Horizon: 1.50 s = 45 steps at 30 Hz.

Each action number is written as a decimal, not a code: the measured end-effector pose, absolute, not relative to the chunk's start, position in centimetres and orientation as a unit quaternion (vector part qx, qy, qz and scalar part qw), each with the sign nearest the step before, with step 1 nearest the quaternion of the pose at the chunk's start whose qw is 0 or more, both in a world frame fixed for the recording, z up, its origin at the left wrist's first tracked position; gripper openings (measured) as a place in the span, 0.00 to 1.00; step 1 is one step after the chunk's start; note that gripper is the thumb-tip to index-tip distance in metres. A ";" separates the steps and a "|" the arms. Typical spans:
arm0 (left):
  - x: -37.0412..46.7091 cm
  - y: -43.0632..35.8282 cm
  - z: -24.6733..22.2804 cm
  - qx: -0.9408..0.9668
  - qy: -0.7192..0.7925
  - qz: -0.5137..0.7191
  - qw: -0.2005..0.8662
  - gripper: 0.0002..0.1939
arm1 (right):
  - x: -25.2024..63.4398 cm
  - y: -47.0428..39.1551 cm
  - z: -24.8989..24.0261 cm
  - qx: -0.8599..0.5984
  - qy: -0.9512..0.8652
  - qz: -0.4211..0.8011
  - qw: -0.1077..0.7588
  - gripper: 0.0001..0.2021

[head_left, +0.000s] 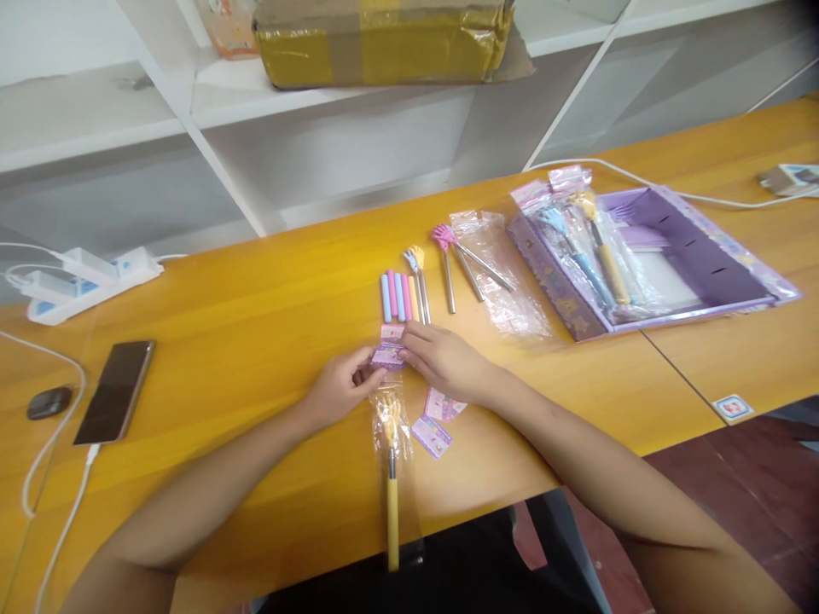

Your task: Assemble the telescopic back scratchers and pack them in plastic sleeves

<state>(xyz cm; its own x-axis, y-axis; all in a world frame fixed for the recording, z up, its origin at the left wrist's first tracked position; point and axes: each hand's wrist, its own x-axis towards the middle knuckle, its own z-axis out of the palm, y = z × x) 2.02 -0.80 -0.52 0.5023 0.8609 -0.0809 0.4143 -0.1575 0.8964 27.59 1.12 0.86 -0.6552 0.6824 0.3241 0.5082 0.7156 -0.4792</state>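
The left hand (345, 381) pinches the left side of a small purple card (388, 355) with its thumb and finger. The right hand (448, 362) has its thumb and fingers closed on the card's right side. The fingers cover both edges, so how hard they press is hard to tell. The card is at the top of a clear bag (410, 486) in front of the person. In the bag is a yellow back scratcher (392, 512) with a little hand on top. Its handle pokes past the table edge.

The open purple box (560, 286) is on the right. Blue (592, 277) and yellow (611, 273) scratchers lie in it, in shiny bags with pink tops. The shine and the bags hide some of what is under them. A purple shape (619, 213) peeks out behind.

More clear plastic (521, 311) lies flat beside the box; I can't count the bags. Metal sticks with pink hands (444, 239) are next to it. The right hand is near the colored tubes (400, 297) and partly covers two loose cards (432, 436). A taped cardboard box (384, 43) sits on the shelf (320, 100), its top cut off, so its inside can't be seen.
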 end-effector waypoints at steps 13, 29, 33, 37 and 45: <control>2.3 -0.8 -0.1 0.765 0.436 0.250 0.403 0.12 | 26.3 0.4 0.6 -0.285 -0.868 0.137 0.383 0.16; 2.0 -0.8 -0.2 0.688 0.470 0.264 0.486 0.22 | 26.5 -1.0 1.9 -0.333 -0.710 0.394 0.479 0.09; 2.0 -0.8 -0.1 0.680 0.448 0.270 0.513 0.21 | 25.8 -1.0 1.6 -0.344 -0.776 0.285 0.446 0.04; 2.1 -0.8 -0.1 0.688 0.433 0.274 0.513 0.16 | 25.5 -0.7 0.7 -0.388 -0.763 0.267 0.443 0.08; 2.3 -0.9 -0.2 0.703 0.445 0.255 0.493 0.13 | 25.8 -0.2 0.2 -0.352 -0.796 0.256 0.421 0.09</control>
